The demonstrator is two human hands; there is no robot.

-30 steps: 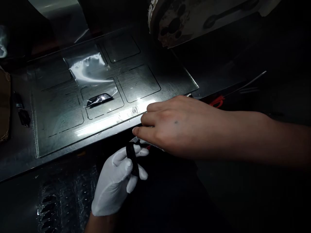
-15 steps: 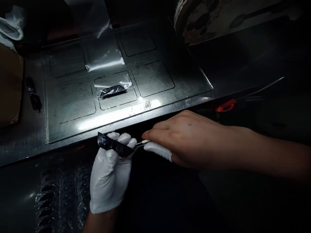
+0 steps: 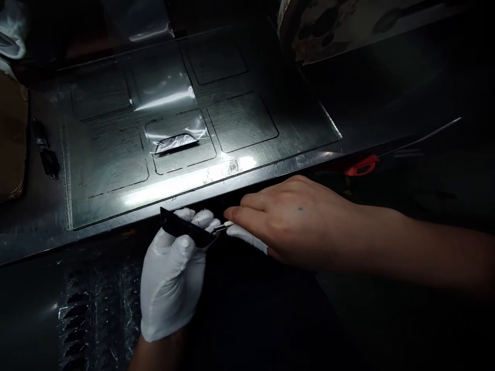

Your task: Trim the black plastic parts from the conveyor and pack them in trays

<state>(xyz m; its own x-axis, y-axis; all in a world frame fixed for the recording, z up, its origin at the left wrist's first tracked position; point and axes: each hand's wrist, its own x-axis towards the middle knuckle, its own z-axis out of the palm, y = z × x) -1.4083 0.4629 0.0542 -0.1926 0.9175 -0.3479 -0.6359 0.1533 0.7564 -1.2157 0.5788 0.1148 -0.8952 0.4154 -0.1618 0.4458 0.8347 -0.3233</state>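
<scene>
My left hand (image 3: 172, 283), in a white glove, grips a narrow black plastic piece (image 3: 184, 228) with slanted ends between thumb and fingers, just below the table's front edge. My right hand (image 3: 286, 216) is mostly bare, with white fabric over its thumb. It pinches a slim tool (image 3: 223, 226) with a pale handle and a thin metal tip. That tip meets the right end of the black piece; whether it touches cannot be made out. On the table, a similar dark piece (image 3: 177, 144) lies under or in a clear plastic bag (image 3: 199, 125).
A clear sheet (image 3: 243, 123) with outlined rectangles covers part of the metal table. A black marker (image 3: 45, 149) and a cardboard box (image 3: 13, 139) are at left. A red-handled tool (image 3: 362, 166) sticks out at right. Clear trays (image 3: 102, 314) hold several dark pieces lower left.
The black piece has tilted in my left hand, and its face looks darker. My right hand and the tool have shifted slightly left. The view has moved a little.
</scene>
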